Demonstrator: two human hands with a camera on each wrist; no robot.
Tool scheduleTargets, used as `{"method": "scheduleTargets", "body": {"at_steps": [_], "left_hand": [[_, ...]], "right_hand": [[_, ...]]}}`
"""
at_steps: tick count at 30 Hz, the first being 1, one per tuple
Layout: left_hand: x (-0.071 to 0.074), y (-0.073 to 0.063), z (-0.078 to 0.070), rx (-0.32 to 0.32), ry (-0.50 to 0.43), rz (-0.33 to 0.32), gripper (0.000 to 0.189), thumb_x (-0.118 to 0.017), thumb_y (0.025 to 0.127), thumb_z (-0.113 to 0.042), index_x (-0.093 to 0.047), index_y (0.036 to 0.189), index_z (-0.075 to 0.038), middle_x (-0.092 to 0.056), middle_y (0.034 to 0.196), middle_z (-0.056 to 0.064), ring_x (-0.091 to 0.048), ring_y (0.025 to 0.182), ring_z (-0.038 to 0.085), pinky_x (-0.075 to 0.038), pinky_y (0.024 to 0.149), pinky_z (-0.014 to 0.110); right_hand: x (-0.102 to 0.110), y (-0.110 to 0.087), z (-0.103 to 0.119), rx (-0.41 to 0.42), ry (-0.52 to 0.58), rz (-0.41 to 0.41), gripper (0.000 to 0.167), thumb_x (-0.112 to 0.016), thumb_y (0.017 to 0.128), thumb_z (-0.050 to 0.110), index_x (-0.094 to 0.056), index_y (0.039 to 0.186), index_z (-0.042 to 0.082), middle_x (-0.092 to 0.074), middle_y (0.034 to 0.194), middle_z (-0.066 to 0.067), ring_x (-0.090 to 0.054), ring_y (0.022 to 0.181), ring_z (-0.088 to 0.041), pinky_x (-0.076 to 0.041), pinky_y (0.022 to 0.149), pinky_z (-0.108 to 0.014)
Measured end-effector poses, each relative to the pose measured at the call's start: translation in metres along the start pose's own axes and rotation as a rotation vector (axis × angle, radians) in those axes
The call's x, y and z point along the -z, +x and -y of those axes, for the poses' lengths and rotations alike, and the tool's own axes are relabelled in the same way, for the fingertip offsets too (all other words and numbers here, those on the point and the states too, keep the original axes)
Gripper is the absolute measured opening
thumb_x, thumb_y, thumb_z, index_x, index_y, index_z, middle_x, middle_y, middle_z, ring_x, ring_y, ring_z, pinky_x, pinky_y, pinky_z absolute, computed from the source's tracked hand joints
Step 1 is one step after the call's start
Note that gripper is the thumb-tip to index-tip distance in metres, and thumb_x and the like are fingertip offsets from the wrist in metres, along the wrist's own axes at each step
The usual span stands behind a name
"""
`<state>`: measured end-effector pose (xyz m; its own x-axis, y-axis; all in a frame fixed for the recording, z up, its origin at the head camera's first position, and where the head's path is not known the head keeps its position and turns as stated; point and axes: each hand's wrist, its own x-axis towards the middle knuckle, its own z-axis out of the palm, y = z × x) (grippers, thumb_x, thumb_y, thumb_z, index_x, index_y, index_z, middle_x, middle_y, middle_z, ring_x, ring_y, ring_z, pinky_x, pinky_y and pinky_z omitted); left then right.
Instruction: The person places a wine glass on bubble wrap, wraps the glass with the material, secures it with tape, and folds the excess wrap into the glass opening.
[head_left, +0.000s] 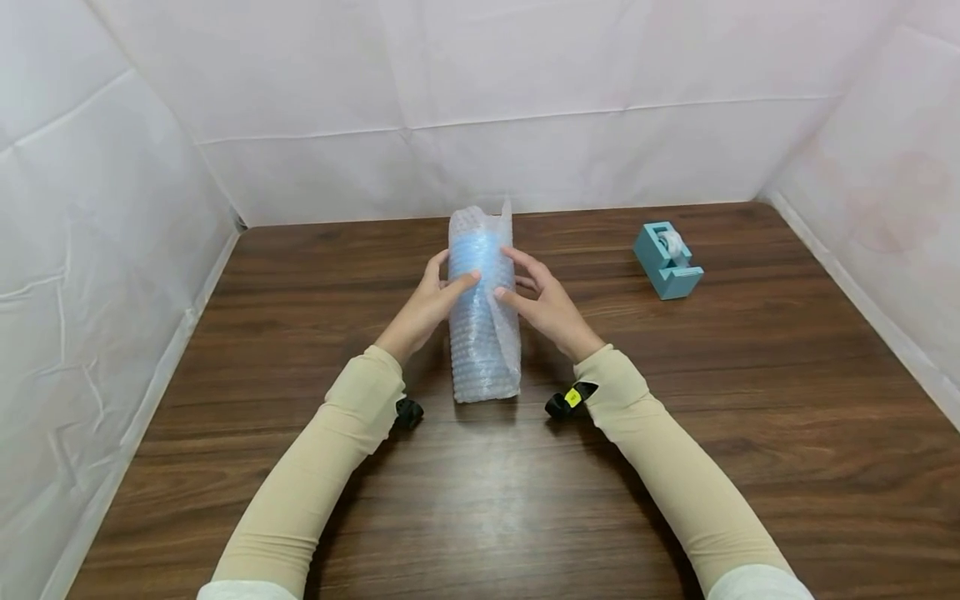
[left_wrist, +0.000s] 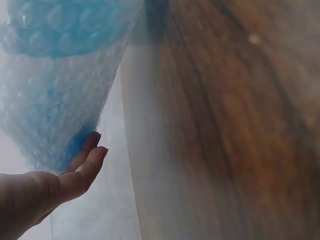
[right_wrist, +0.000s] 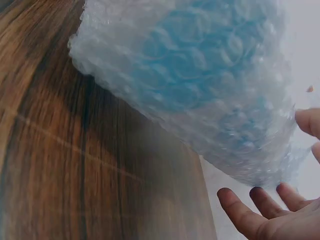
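Observation:
A bluish item rolled in clear bubble wrap [head_left: 483, 333] lies lengthwise in front of me on the wooden table. My left hand [head_left: 427, 304] holds its left side, thumb on top and fingers down along the side. On the other side my right hand [head_left: 551, 308] grips the roll near a loose flap of the wrap, its thumb and index finger on top and other fingers partly hidden behind the flap. In the left wrist view, fingers [left_wrist: 82, 172] lie against the wrap. The right wrist view shows several fingers [right_wrist: 240, 212] beside and under the wrap's far end.
A teal tape dispenser [head_left: 667, 262] with a roll of clear tape stands at the back right of the wooden table [head_left: 750, 400]. White sheeting [head_left: 525, 158] hangs behind the table and along both sides.

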<state>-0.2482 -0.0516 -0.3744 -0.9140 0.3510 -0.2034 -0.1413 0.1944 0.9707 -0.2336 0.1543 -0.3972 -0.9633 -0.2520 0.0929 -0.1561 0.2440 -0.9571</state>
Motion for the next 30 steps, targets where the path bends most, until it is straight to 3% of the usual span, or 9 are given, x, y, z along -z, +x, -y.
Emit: {"method": "scheduleTargets", "body": {"at_steps": [4,8,21,30], "left_hand": [[0.001,-0.002,0.001,-0.002,-0.058,0.005,0.088,-0.056,0.093,-0.046,0.003,0.154,-0.023,-0.018,0.155,0.019,-0.029,0.141,0.033,-0.027,0.114,0.052],[0.002,-0.003,0.002,-0.008,-0.105,0.015,0.091,-0.058,0.092,-0.045,0.004,0.154,-0.021,-0.016,0.157,0.015,-0.031,0.140,0.032,-0.030,0.112,0.051],[0.008,-0.011,0.007,-0.006,-0.140,-0.025,0.093,-0.062,0.089,-0.048,0.000,0.153,-0.020,-0.018,0.155,0.010,-0.036,0.135,0.030,-0.036,0.108,0.050],[0.013,-0.012,0.011,0.030,-0.165,-0.030,0.093,-0.060,0.089,-0.047,0.001,0.153,-0.021,-0.019,0.154,0.010,-0.035,0.135,0.030,-0.036,0.108,0.050]], "right_hand": [[-0.006,0.001,0.002,0.024,-0.036,0.019,0.072,-0.067,0.090,0.033,-0.026,0.150,0.041,-0.013,0.159,-0.004,-0.029,0.139,-0.036,-0.042,0.100,-0.058],[-0.013,0.001,0.006,0.050,-0.062,0.034,0.077,-0.068,0.090,0.032,-0.022,0.151,0.042,-0.005,0.161,-0.002,-0.024,0.141,-0.035,-0.034,0.107,-0.057],[-0.032,-0.001,0.020,0.119,-0.094,0.058,0.081,-0.071,0.088,0.028,-0.022,0.151,0.042,0.008,0.161,-0.003,-0.007,0.147,-0.034,-0.028,0.111,-0.058],[-0.037,0.003,0.018,0.098,-0.114,0.078,0.082,-0.071,0.087,0.030,-0.020,0.150,0.044,0.006,0.161,0.000,-0.014,0.144,-0.038,-0.035,0.105,-0.060]]}}
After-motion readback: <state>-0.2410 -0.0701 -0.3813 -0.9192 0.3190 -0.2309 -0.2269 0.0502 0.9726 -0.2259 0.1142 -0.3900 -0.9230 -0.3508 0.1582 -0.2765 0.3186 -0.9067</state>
